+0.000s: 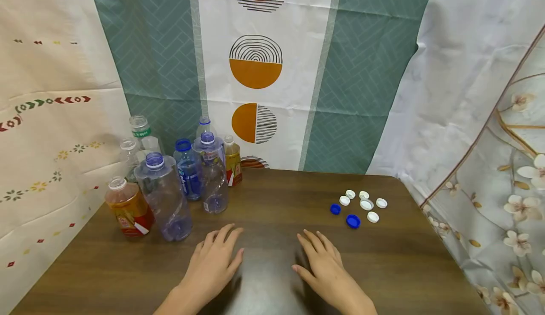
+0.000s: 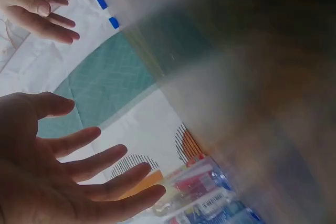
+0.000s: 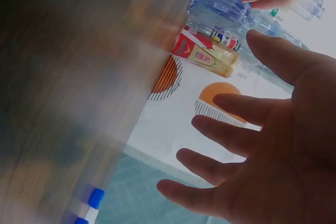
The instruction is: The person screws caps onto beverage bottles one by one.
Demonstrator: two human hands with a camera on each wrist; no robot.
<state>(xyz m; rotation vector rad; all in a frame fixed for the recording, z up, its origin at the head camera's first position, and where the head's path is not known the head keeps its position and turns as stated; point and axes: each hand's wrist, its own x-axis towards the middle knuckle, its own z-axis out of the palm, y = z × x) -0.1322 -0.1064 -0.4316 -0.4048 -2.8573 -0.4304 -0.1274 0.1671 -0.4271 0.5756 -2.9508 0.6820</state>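
My left hand [image 1: 213, 263] is over the front middle of the table, fingers spread, holding nothing. Nearest to it stand uncapped plastic bottles: a tall clear bottle [image 1: 166, 201] with a purple-blue neck and another clear bottle [image 1: 214, 178] behind. My right hand [image 1: 325, 270] is to the right of the left, fingers also spread and nothing in them. Beyond it, at the table's right, lie loose bottle caps, among them a large blue cap [image 1: 353, 221], a small blue cap [image 1: 335, 209] and several white ones such as this white cap [image 1: 373, 217]. Both wrist views show extended fingers.
Further bottles crowd the left back: a bottle with an orange-red label [image 1: 129, 208], a blue bottle [image 1: 187, 173] and a small yellow-labelled bottle [image 1: 232, 161]. The brown table [image 1: 272, 196] meets a patterned cloth [image 1: 362, 69] at the back, with cloths at both sides.
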